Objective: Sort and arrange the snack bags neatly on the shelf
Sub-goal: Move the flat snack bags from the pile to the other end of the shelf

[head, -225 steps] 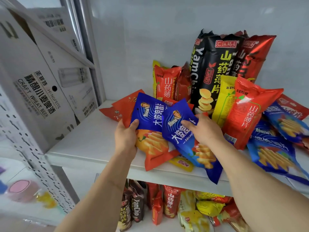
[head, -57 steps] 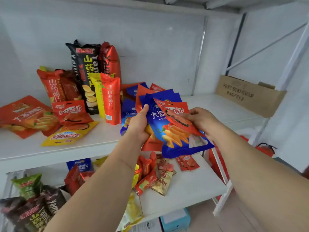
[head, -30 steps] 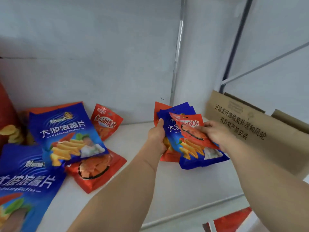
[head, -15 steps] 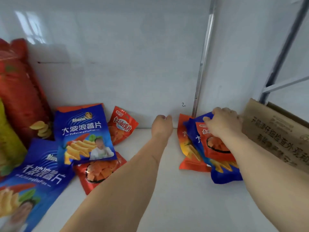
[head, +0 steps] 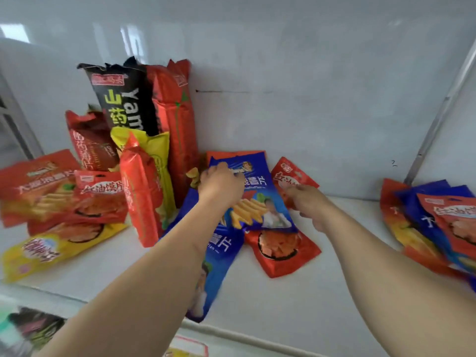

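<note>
My left hand reaches to the back of the white shelf, its fingers curled over the top left corner of a blue chip bag lying flat. My right hand is just to its right, fingertips against a small red bag leaning on the back wall; its grip is hidden. A red bag lies under the blue one. Another blue bag runs below my left forearm. A stack of orange, blue and red bags lies at the far right.
Tall bags stand at the left: black yam chips, a red one, a yellow one, another red one in front. Flat orange, red and yellow bags lie further left. A metal post rises at the right.
Both hands have let go of the stack, which now lies at the right. My view and hands have swung left to the blue bag and small red bag.
</note>
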Tool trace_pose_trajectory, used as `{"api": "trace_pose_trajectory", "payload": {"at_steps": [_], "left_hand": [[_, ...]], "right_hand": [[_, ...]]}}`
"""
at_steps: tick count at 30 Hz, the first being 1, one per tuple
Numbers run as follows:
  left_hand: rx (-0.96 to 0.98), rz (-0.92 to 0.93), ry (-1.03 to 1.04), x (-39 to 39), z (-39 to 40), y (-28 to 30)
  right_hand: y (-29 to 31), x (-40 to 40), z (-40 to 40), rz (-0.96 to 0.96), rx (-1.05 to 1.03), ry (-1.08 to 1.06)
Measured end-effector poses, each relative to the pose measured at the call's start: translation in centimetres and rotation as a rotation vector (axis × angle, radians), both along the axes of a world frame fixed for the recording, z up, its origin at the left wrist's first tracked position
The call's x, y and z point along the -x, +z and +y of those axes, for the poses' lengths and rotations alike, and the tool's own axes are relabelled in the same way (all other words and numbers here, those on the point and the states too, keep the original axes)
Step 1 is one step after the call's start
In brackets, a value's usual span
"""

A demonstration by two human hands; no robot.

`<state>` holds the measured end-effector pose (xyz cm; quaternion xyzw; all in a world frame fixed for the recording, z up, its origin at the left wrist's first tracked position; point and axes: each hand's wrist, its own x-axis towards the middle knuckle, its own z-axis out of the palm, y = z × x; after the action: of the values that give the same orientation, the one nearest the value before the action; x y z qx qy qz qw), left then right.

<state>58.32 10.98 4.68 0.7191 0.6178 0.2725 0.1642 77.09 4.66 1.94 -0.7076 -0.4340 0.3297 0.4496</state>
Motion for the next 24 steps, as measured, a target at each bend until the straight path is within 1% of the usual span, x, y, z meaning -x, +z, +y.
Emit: {"api": "trace_pose_trajectory", "payload": {"at_steps": [1,3,6,7,10,12,15,16,19,20,22,24], "left_hand": [[0.061,0.001,-0.004,1.1,0.1,-0.6],[0.124,0.009,-0.02,3.0,0.1,-1.5],[0.085,0.084,-0.028,4.9,-0.4,-2.6],[0.057,0.069,-0.014,5.4,-0.6,-2.8],[0.062,0.037,0.036,5.8,-1.3,-2.9],[0.142,0.078,0.056,5.9,-1.7,-3.3],[0.225,0.129,0.079,5.6,-1.6,-4.9],[0.25,0.133,0.094,5.5,-1.8,-5.2],[0.272,0.19,0.143,5.5,-1.8,-5.9],[0.28,0.2,0.157,5.6,-1.7,-5.8],[0.282,0.192,0.187,5.9,-1.4,-5.5],[0.241,0.179,0.14,5.8,-0.9,-5.4]], "right_hand": [[-0.3,0.9,0.4,0.028,0.001,0.001],[-0.8,2.1,1.1,0.034,-0.004,-0.013],[-1.0,3.0,0.9,-0.046,0.017,-0.056],[-1.0,3.2,0.7,-0.044,0.013,-0.053],[-0.7,3.2,-0.7,0.079,-0.077,0.002],[-0.9,2.2,-1.6,0.126,-0.121,-0.011],[-1.4,-0.1,-3.3,0.174,-0.137,-0.09],[-1.6,-0.7,-3.8,0.152,-0.14,-0.135],[-2.7,-2.1,-4.6,-0.015,-0.168,-0.254],[-2.8,-2.1,-4.9,-0.041,-0.195,-0.294],[-2.8,-2.2,-5.4,-0.016,-0.239,-0.341],[-2.8,-3.5,-5.7,0.07,-0.233,-0.382]]}}
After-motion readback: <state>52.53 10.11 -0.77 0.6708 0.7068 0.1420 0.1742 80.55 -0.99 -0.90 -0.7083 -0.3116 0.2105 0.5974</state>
